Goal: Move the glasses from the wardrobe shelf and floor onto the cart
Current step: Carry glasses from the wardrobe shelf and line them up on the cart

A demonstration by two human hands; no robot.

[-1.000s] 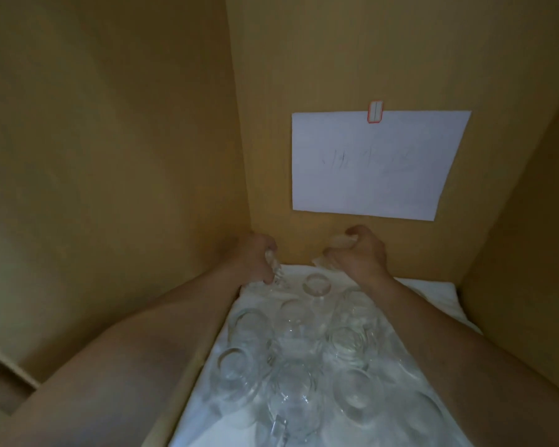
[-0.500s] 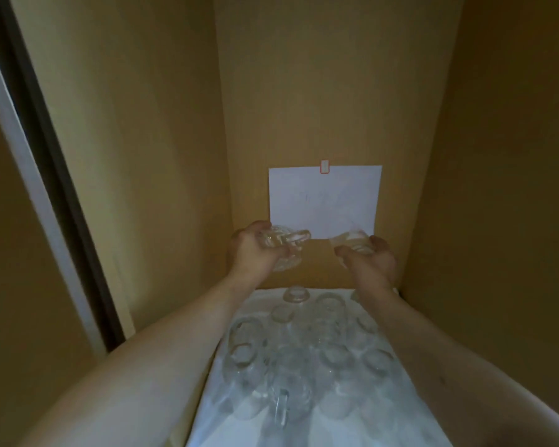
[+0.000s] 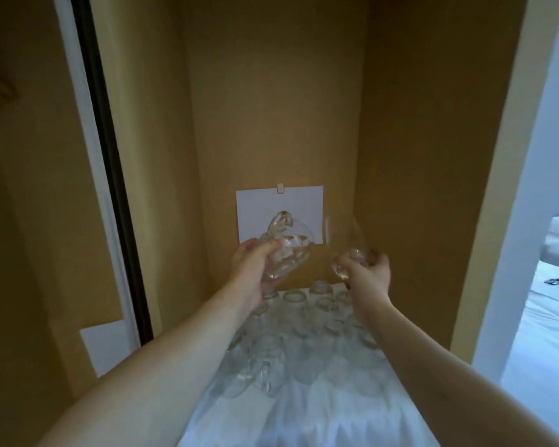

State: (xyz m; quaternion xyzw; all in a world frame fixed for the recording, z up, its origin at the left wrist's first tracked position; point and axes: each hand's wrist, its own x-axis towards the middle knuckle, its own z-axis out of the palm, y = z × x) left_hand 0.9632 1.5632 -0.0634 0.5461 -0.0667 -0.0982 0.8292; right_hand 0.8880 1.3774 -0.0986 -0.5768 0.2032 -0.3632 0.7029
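Both hands grip clear rounded glasses: left hand (image 3: 252,269), right hand (image 3: 368,279).

Clear glossy glasses (image 3: 304,337) (on white cloth (image 3: 320,414)), matt wood walls (image 3: 271,108).

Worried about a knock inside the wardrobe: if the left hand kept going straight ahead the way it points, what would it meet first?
Probably the white paper sheet on the wardrobe's back wall; the clear glass held in the left hand would likely touch first, though depth is unclear.
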